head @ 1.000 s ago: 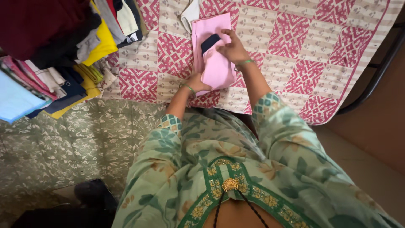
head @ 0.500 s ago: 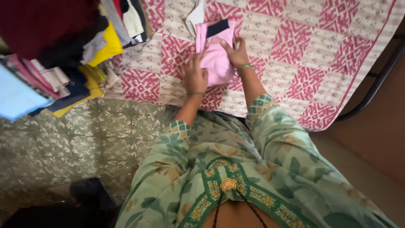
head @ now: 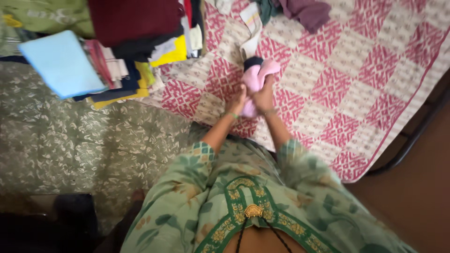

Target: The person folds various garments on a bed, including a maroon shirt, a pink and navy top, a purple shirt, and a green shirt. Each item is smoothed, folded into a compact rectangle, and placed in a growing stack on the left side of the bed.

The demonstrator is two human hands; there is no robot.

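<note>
Pink cloth (head: 257,77) now bunched smaller | left hand (head: 238,101), right hand (head: 264,96) fingers gripping it

A folded garment (head: 257,80) lies on the quilt (head: 375,84), clothes stack (head: 117,47) to its left.

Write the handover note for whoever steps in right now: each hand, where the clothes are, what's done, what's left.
Left hand: pressed against the left side of the pink garment on the pink-and-cream checked bedspread.
Right hand: gripping the same garment, bunched into a small bundle with a dark band at its far end.
Done: a stack of folded clothes sits at the bed's left.
Left: the pink piece is not on the stack; a maroon cloth lies loose beyond.
</note>
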